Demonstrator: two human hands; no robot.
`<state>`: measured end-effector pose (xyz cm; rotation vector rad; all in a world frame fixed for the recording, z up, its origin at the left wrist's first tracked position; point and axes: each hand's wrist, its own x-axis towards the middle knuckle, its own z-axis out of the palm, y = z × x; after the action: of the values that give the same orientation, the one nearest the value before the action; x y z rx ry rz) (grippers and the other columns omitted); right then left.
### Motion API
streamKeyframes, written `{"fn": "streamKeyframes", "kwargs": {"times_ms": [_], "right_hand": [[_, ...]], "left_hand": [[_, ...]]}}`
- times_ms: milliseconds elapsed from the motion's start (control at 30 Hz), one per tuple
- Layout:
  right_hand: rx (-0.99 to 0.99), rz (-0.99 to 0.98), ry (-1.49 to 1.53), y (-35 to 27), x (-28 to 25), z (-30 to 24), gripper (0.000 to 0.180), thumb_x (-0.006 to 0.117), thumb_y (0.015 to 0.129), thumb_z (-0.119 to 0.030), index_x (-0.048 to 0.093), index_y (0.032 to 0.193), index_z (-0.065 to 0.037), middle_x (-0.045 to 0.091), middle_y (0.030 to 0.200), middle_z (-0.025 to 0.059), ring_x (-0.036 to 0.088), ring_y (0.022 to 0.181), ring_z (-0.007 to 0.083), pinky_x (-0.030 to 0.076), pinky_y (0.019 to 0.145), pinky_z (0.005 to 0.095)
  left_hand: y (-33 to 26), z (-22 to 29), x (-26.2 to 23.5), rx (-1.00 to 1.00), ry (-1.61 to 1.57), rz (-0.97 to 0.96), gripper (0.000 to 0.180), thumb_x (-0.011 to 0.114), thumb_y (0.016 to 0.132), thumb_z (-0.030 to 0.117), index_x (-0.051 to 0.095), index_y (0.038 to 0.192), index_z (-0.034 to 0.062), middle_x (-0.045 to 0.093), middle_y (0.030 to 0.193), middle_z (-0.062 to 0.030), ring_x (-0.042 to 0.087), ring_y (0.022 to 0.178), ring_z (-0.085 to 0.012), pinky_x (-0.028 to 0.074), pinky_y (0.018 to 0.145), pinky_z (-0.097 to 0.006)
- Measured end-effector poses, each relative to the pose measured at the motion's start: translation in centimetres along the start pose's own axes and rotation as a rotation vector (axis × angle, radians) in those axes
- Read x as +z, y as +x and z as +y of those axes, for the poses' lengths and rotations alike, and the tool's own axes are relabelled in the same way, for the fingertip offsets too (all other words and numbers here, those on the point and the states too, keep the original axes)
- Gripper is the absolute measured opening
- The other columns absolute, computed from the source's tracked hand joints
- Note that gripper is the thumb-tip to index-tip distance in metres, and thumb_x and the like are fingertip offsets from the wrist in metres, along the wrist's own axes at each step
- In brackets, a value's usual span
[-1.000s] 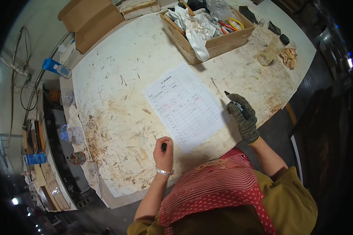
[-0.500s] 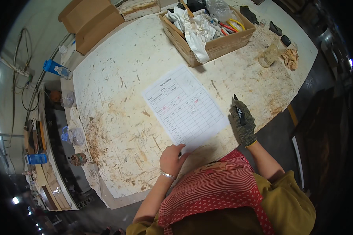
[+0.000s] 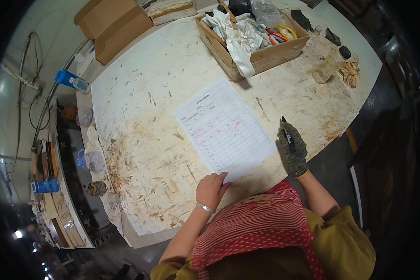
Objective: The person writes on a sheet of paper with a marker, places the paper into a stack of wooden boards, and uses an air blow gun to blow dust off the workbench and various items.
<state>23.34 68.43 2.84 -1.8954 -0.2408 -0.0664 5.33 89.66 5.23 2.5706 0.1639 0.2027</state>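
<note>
Grey-gloved right hand grips marker; left hand, contents unclear, by table's near edge; form red-marked, lower rows apparently blank.

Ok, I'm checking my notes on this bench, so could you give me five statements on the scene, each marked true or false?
1. The right hand holds a black marker. True.
2. Both hands are gloved. False: the left hand is bare.
3. The left hand is at the near edge of the printed sheet. True.
4. White cloth hangs over the side of the cardboard box. True.
5. The printed sheet lies in the cardboard box. False: it lies on the table.
</note>
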Motion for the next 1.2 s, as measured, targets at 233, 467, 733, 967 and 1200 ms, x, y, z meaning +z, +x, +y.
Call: {"fn": "streamKeyframes", "kwargs": {"times_ms": [233,467,733,967,1200], "right_hand": [[-0.211,0.017,-0.137,0.3,0.0,-1.9,0.026,0.063,0.080,-0.003,0.057,0.105,-0.003,0.062,0.094,0.0142,0.062,0.083,0.0228,0.049,0.073,0.0305],[-0.127,-0.013,-0.055,0.2,0.0,-0.7,0.026,0.062,0.080,-0.003,0.057,0.106,-0.002,0.062,0.093,0.0143,0.062,0.083,0.0247,0.049,0.073,0.0322],[-0.117,-0.019,-0.043,0.1,0.1,0.0,0.027,0.061,0.081,-0.003,0.056,0.107,-0.002,0.062,0.093,0.0145,0.062,0.084,0.0250,0.049,0.073,0.0325],[-0.108,-0.031,-0.007,0.2,0.3,-0.6,0.026,0.060,0.083,-0.007,0.055,0.108,-0.001,0.062,0.094,0.0130,0.061,0.084,0.0210,0.049,0.074,0.0312],[0.142,-0.031,0.352,-0.2,0.3,-5.8,0.033,0.058,0.087,-0.012,0.052,0.117,-0.002,0.060,0.097,0.0073,0.056,0.084,0.0114,0.048,0.075,0.0263]], "left_hand": [[0.0,-0.2,0.1,0.013,0.013,0.023,0.028,0.070,0.071,0.018,0.061,0.096,0.0087,0.052,0.066,-0.0054,0.051,0.060,-0.0225,0.042,0.055,-0.034],[0.0,-0.5,0.5,0.049,0.038,0.071,0.027,0.070,0.072,0.021,0.061,0.095,0.0106,0.049,0.064,-0.0058,0.050,0.058,-0.0222,0.042,0.051,-0.034],[-0.1,-0.5,0.6,0.021,0.038,0.074,0.024,0.070,0.072,0.020,0.062,0.093,0.0122,0.053,0.064,-0.0047,0.053,0.059,-0.0227,0.044,0.053,-0.034],[-0.1,-1.2,0.9,0.008,0.017,0.108,0.008,0.062,0.079,0.013,0.063,0.086,0.0085,0.055,0.064,-0.0072,0.054,0.057,-0.0210,0.044,0.051,-0.033],[-1.6,0.3,-2.4,-0.727,-1.623,0.611,0.012,0.053,0.090,0.018,0.051,0.098,0.0088,0.054,0.069,-0.0020,0.050,0.061,-0.0127,0.043,0.057,-0.025]]}}
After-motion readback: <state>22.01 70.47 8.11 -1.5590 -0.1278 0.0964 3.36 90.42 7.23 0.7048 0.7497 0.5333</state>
